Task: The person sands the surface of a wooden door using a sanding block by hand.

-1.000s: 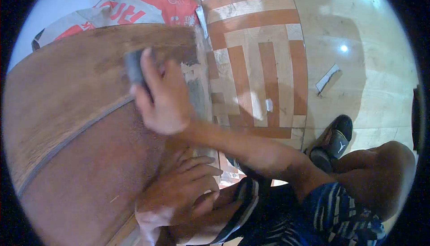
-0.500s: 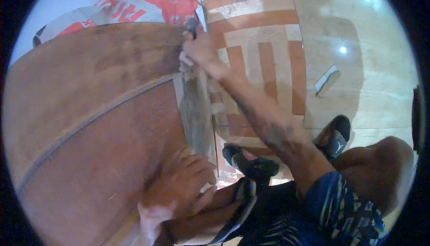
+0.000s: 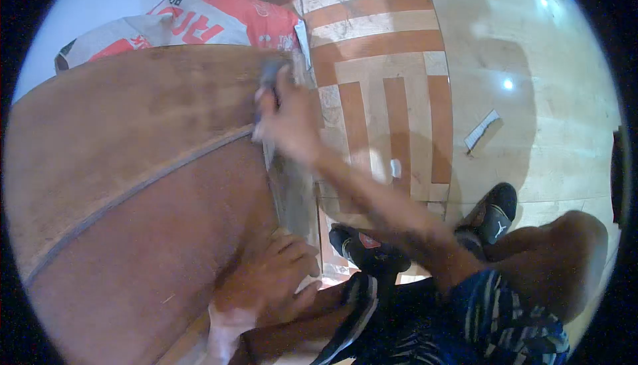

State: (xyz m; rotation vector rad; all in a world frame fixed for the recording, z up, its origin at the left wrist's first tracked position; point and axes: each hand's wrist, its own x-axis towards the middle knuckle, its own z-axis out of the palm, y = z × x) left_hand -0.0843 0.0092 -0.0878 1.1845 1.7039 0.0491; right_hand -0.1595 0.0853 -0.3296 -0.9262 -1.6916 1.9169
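A large brown wooden panel [image 3: 166, 199] with a raised frame strip [image 3: 153, 92] fills the left side. My right hand [image 3: 290, 119] is at the strip's right end, closed around a small dark grey block-like tool [image 3: 274, 73]. Motion blur hides the tool's exact kind; it appears to touch the wood. Nearer to me, my left hand [image 3: 269, 275] lies over the panel's near right edge, with its fingers curled round that edge. Between the hands runs the panel's worn, greyish side face [image 3: 296, 189].
Behind the panel lies a red and white printed sack [image 3: 199, 23]. The floor [image 3: 392, 119] has striped wood-pattern tiles, with pale glossy tiles to the right. A torn white strip [image 3: 482, 131] lies there. My dark shoes [image 3: 372, 249] are beside the panel.
My right hand has moved toward me along the panel's right end, carrying the dark tool. My left hand stays at the near edge. A small white piece shows on the floor beside my forearm.
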